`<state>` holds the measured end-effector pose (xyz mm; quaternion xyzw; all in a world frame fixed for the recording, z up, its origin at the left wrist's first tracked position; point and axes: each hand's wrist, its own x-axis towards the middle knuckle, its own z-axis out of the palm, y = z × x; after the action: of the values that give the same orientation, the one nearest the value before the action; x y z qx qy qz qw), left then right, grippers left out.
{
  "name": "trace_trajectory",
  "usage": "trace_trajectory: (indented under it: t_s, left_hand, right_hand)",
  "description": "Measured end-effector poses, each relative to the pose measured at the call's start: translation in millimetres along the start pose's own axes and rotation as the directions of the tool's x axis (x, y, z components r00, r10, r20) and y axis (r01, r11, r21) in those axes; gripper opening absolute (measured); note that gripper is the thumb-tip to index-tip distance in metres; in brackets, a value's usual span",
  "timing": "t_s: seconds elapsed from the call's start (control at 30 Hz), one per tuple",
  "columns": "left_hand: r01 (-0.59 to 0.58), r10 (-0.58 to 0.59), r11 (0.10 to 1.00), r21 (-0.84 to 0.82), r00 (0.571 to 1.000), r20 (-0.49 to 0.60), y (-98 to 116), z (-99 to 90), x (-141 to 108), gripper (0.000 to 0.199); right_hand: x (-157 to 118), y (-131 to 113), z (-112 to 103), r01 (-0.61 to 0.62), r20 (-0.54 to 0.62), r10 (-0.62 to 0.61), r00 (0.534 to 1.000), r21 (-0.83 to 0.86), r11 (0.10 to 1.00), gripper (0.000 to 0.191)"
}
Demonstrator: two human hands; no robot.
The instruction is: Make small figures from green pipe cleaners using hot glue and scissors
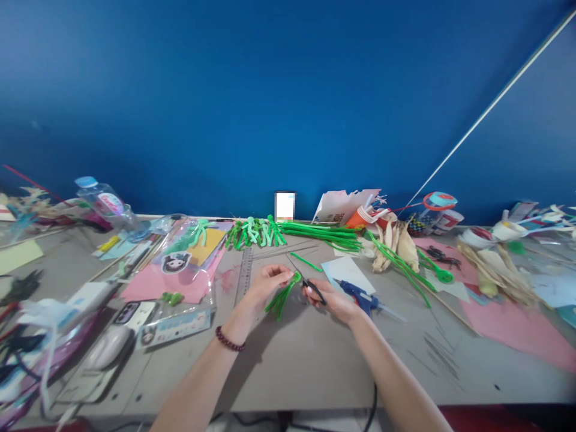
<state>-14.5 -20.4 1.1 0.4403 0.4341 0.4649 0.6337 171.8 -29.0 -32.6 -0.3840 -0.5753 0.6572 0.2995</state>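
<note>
My left hand [266,283] pinches the top of a small bunch of green pipe cleaners [279,302], whose loose ends fan downward above the table. A beaded bracelet sits on my left wrist. My right hand [332,299] is closed on black-handled scissors [318,293], with the blades pointing up and left, close beside the bunch; whether they touch it I cannot tell. A single cut green pipe cleaner [306,261] lies just beyond my hands. To the right of my right hand is a blue hot glue gun [360,296] on its side.
Along the wall lie long green pipe cleaners [321,234] and several finished green pieces [254,233]. A ruler [243,276] and pink paper [144,282] are on the left. Right of the glue gun are dried husks [407,249] and thin wires [441,354]. A phone [135,315] lies near the left front.
</note>
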Motion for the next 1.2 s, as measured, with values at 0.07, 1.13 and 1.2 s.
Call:
trace_trajectory:
  t_s: [0.07,1.13,1.2]
  left_hand:
    - [0.002,-0.002,1.000,0.012,1.000,0.012,0.6,-0.7,0.2,0.017]
    - [0.020,-0.024,0.996,0.087,0.999,0.046,-6.2,-7.4,4.2,0.017]
    - [0.023,-0.027,0.996,0.092,0.999,0.047,-6.8,-7.8,4.8,0.017]
  right_hand:
    - [-0.1,-0.8,-0.2,-0.005,0.004,0.005,1.000,-0.003,1.000,0.038]
    - [0.3,-0.4,-2.3,-0.080,-0.074,0.078,0.994,-0.023,0.997,0.037]
    - [1.0,1.1,-2.9,-0.101,-0.092,0.099,0.991,-0.014,0.995,0.037]
